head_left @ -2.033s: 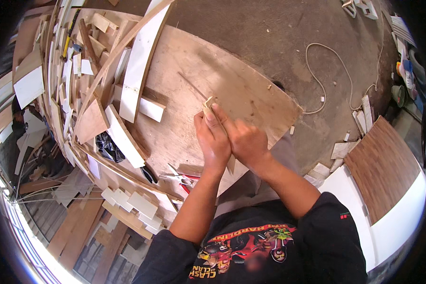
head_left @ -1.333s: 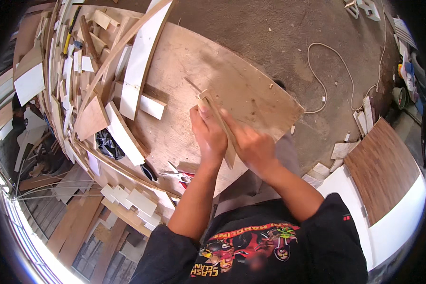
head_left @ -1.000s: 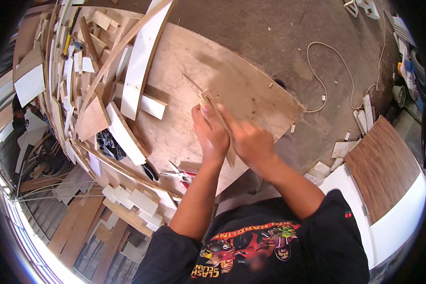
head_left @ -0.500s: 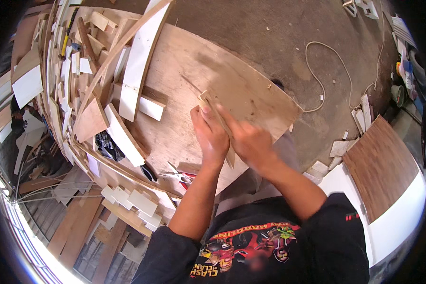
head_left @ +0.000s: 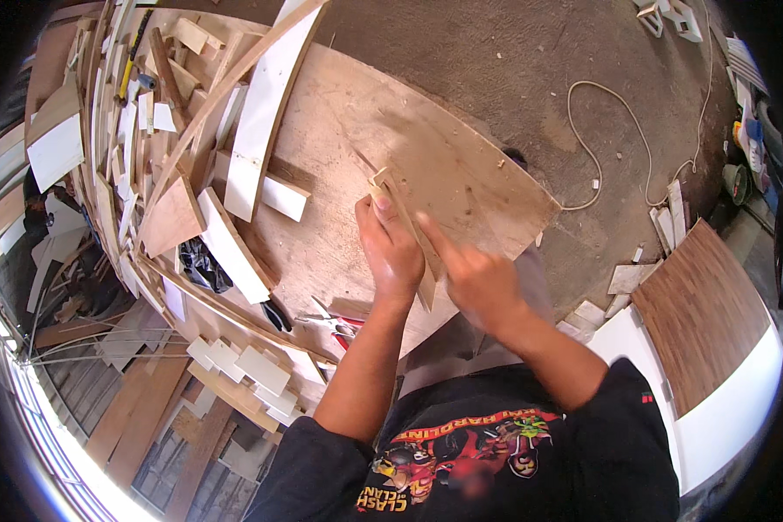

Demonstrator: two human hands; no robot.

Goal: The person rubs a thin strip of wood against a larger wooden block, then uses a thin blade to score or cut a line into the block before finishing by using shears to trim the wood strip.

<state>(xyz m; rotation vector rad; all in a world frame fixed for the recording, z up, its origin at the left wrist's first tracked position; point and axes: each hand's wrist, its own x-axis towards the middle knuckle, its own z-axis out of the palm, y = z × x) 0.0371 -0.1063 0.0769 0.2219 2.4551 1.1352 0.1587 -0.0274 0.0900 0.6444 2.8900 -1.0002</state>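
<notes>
A narrow strip of pale wood (head_left: pixel 406 228) lies slanted over the big plywood sheet (head_left: pixel 461 165) that tops the work table. My left hand (head_left: pixel 390 252) grips the strip from its left side, thumb near the upper end. My right hand (head_left: pixel 476 280) is beside it on the right, index finger stretched out and pressing along the strip's edge. The strip's lower end sticks out between the two hands. Whether the right hand holds anything small is hidden.
Wood offcuts and white-faced boards (head_left: pixel 261 122) pile up on the table's left side. Red-handled pliers (head_left: pixel 332 324) lie near the table's front edge. On the concrete floor a pale cord (head_left: pixel 622 130) curls, and a brown laminate panel (head_left: pixel 705 313) lies at right.
Both hands stay on the strip. The strip has shifted slightly and now shows its lower end between the hands; the right index finger has stretched out along it.
</notes>
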